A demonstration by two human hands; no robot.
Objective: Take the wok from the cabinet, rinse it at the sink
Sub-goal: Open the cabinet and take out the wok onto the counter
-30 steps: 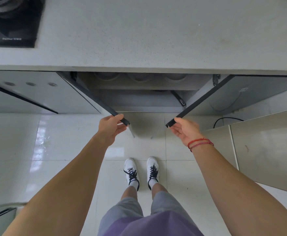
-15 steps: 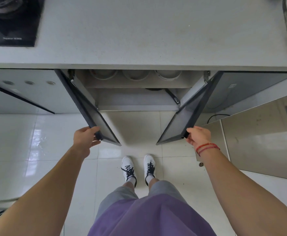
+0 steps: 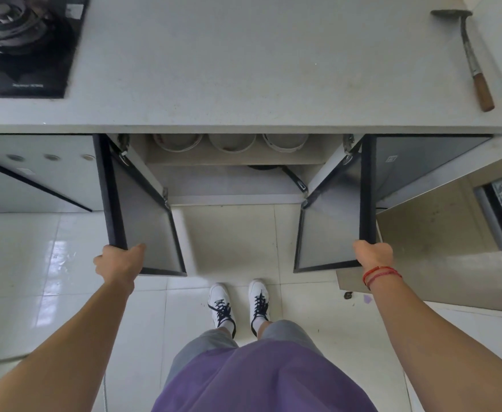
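One broad pale grey speckled stone countertop (image 3: 244, 69) runs across well ahead of both your hands, and beneath it the grey under-counter cabinet (image 3: 229, 185) stands open between them. Its left dark-framed grey door (image 3: 145, 224) swings out to your left hand (image 3: 117, 261), whose fingers curl round the door's near corner. The right dark-framed grey door (image 3: 330, 224) comes out to your right hand (image 3: 373, 255), which grips its near corner the same way, so neither hand is free. Ahead of your right hand and inward, on the lower shelf, what looks like the dark round metal wok (image 3: 263, 167) shows only as a thin rim under the upper shelf. Its long dark handle (image 3: 294, 179) angles toward the right door's hinge. Three pale round bowls (image 3: 232, 142) sit on the shelf above it. Watch the reach: with the handle so near that hinge, a door swinging shut could pinch your wrist or block the pull. Lift the wok out tilted and its rim may catch the upper shelf and jolt the bowls. Most of the pan is hidden, so judge its weight before lifting it one-handed.
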